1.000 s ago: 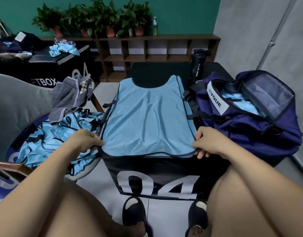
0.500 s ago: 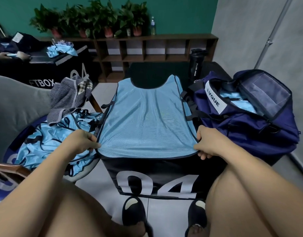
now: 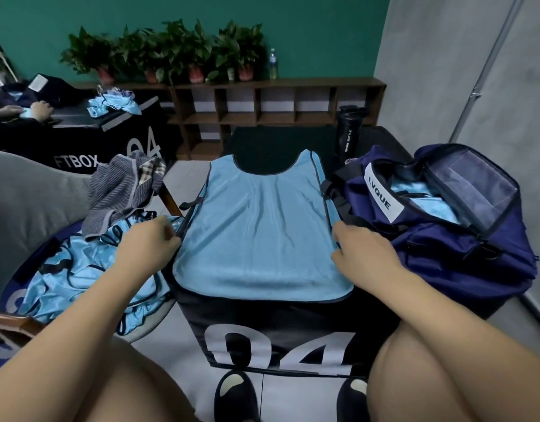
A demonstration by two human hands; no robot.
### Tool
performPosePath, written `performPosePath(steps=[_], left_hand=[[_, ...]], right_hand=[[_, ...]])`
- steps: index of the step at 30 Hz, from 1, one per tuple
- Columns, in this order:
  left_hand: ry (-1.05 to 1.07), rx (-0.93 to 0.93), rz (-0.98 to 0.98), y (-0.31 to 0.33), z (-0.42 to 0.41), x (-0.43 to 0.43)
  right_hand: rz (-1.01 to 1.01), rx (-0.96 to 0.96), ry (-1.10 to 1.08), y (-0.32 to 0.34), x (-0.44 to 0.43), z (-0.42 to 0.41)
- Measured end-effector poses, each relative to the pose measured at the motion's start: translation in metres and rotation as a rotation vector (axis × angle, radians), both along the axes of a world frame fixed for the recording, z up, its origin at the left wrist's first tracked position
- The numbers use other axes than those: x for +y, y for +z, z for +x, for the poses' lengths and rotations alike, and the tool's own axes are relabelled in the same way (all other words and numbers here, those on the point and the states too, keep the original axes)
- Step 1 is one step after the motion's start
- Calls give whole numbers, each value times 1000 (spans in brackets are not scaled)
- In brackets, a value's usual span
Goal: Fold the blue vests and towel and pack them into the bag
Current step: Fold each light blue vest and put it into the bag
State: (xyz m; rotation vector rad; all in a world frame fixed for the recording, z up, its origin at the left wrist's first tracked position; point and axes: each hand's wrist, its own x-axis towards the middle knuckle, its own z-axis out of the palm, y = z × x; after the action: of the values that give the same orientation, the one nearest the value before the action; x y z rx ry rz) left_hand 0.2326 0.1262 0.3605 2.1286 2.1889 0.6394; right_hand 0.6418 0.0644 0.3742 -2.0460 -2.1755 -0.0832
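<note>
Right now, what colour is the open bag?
Dark navy blue bag, clearest in the head view.

Soft, dim indoor light; the left hand point(image 3: 147, 249) and right hand point(image 3: 364, 252) are slightly motion-blurred, with wide-angle stretching at the frame edges well beyond them

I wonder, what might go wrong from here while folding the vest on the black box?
The hem of the vest overhangs the black box, so it may slide off as the left hand and right hand fold its sides. The bag crowds the right edge; its straps could catch in the fold.
</note>
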Motion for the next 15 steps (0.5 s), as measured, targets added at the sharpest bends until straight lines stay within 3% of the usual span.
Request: performPosePath(steps=[3,8,15], left_hand=[[-197,-37,51,-2,20,20],[-328,-81,-70,-14,49,41],[-307,-46,-338,-31,54,56]], right_hand=[[-1,97,140,-14,25,-13],[-184,174,271,-26,57,-34],[-333,179,32,-46,91,-31]])
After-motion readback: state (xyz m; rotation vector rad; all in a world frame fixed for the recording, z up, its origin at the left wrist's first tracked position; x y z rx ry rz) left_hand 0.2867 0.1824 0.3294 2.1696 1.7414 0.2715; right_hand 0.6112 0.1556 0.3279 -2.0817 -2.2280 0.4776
